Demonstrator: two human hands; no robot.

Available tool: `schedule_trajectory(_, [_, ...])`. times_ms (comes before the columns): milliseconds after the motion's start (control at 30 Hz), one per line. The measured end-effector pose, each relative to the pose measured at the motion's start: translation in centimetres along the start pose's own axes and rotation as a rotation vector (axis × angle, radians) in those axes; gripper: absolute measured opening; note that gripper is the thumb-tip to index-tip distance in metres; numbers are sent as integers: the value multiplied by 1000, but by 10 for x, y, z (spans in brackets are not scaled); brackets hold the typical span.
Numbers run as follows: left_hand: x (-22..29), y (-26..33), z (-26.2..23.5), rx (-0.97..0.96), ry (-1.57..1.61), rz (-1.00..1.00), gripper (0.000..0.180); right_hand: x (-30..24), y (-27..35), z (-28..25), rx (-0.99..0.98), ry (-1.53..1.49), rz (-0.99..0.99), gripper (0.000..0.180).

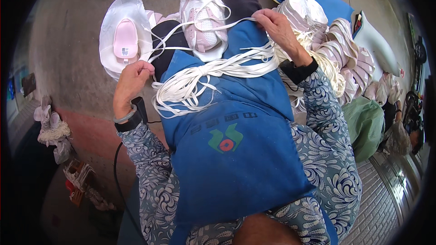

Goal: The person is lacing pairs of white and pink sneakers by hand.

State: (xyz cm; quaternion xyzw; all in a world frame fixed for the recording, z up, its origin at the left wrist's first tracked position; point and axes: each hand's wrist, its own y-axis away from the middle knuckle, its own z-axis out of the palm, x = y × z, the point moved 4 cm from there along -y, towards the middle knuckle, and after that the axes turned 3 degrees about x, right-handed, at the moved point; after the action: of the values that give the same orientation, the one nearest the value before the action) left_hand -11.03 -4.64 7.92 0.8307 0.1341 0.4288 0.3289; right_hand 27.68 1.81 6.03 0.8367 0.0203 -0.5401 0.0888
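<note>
We see the pink-and-white mesh shoe upper [198, 17] between our left hand [131, 84] and right hand [281, 31], a flat white lace [240, 20] threaded through it. Left of the shoe upper and nearer us, the left hand pinches one length of lace, fingertips closed; right of it, the right hand pinches another. A white lace bundle [213, 70] lies just on its near side, over our blue cloth apron [245, 168].

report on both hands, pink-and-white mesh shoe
Left hand, right hand: each pinching flat white shoelace. Shoe ahead, between hands. White lace bundle close by on blue cloth apron.
</note>
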Motion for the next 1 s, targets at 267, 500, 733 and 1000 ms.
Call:
schedule_trajectory(267, [48,-6,-3,348,-476,39,31,-29,20,-21,-76,283,-317,16])
schedule_trajectory(500, [65,-52,11,566,-424,179,43,-37,40,8,-274,487,-454,19])
schedule_trajectory(733, [56,-63,16,531,-480,138,33,-38,29,5,-275,478,-530,14])
schedule_trajectory(1000, [88,-55,33,395,243,392,19,-68,-31,31,-18,271,-363,17])
